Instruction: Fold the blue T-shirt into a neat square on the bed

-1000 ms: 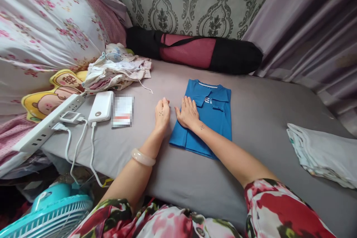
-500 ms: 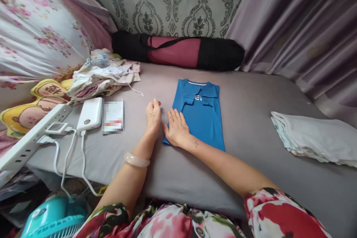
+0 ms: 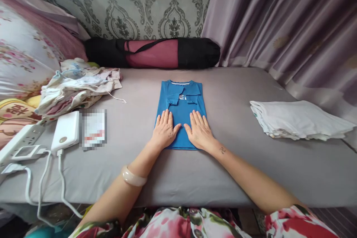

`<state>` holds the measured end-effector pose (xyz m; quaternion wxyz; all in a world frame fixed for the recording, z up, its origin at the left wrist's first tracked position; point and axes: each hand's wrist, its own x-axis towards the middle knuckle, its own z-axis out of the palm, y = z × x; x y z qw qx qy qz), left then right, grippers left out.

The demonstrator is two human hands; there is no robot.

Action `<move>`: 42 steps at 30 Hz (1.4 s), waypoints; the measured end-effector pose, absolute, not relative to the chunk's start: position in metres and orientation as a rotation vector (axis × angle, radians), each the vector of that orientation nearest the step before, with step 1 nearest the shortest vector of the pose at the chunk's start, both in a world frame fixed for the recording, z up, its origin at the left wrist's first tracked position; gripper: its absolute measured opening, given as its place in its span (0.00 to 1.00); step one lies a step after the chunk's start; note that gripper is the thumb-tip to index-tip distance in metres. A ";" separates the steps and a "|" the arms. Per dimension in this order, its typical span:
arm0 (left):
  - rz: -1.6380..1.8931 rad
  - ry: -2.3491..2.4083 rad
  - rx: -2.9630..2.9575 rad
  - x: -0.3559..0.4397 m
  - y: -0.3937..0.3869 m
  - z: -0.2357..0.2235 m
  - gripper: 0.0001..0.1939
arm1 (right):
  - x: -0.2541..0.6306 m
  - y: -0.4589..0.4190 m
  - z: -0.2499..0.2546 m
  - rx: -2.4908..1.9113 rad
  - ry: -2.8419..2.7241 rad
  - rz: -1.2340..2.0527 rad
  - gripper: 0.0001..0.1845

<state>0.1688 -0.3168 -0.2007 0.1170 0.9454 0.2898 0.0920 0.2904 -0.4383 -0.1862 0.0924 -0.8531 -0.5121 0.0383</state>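
A blue long-sleeved shirt (image 3: 182, 113) lies flat on the grey bed sheet, its sides tucked in and its sleeves folded over the chest. White letters show partly between the sleeves. My left hand (image 3: 166, 129) rests palm down on the shirt's lower left part, fingers stretched toward the collar. On the lower right part lies my right hand (image 3: 198, 130), also flat with its fingers spread a little. The two thumbs point at each other with a small gap of blue cloth between them. Neither hand grips anything.
Folded white cloths (image 3: 298, 119) lie to the right. On the left are a heap of light clothes (image 3: 75, 89), a white power bank (image 3: 66, 130), a blurred packet (image 3: 94, 129) and a power strip (image 3: 23, 141) with cables. A black and pink long bag (image 3: 152, 54) lies along the wall.
My left hand has come from the sheet beside the shirt onto its lower left. My right hand has shifted from the left side to the lower right. The view has turned right.
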 end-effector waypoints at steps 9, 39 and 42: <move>0.236 0.761 2.690 0.170 -0.277 -0.168 0.29 | 0.318 -0.423 -0.175 -2.508 -1.432 0.133 0.38; 0.516 0.643 2.696 0.267 -0.136 -0.201 0.24 | 0.372 -0.267 -0.177 -2.517 -0.766 0.005 0.19; 0.510 0.682 2.723 0.268 -0.131 -0.210 0.24 | 0.373 -0.265 -0.183 -2.447 -0.743 -0.027 0.14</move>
